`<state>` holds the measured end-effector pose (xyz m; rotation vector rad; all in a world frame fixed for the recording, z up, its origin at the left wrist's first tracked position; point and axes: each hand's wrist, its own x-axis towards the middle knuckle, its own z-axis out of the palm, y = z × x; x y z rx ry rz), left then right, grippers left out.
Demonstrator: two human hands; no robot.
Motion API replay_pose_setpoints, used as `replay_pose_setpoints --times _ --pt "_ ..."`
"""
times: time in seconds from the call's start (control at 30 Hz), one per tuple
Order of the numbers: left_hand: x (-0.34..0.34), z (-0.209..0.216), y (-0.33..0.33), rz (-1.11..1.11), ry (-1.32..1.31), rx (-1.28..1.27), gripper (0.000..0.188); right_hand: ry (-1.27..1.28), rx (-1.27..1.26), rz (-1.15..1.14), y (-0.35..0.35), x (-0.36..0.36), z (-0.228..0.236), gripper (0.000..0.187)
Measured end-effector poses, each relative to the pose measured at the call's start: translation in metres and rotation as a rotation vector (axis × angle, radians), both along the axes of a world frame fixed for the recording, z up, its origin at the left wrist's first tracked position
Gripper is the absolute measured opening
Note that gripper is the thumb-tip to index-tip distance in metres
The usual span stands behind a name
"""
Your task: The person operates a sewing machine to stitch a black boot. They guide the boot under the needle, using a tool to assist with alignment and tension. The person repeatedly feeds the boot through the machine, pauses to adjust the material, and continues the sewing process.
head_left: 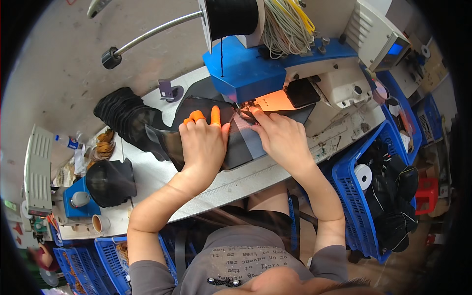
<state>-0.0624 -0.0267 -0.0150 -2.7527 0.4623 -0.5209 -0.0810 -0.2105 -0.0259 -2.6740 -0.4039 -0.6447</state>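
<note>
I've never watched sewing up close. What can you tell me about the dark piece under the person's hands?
The dark piece is a flat, thin, slightly glossy black sheet, like fabric or synthetic leather, lying on the white table and reaching under the blue sewing machine. The left hand, with orange fingertip covers, presses it flat; the right hand guides it at the needle.

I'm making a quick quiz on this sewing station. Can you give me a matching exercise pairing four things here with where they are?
Things:
1. left hand
2. right hand
3. thread spool
4. paper cup

Places:
A. on top of the machine
B. fingertips by the needle
C. flat on the black piece, orange finger covers on
D. table's near left end

Pairs: 1-C, 2-B, 3-A, 4-D
</note>
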Motion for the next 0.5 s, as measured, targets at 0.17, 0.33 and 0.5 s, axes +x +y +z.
replay_pose_setpoints --times 0.17,0.33,0.5 --pt "-0.004 0.002 0.001 -0.043 0.030 -0.082 0.046 -0.013 -0.062 -0.003 0.007 0.014 -0.005 0.024" --pt "-0.012 0.007 0.011 -0.106 0.115 -0.147 0.045 -0.021 0.083 -0.062 0.009 0.009 0.004 0.018" --pt "-0.036 0.004 0.037 -0.298 0.053 -0.236 0.071 0.030 0.485 0.004 -0.001 -0.010 0.006 0.013"
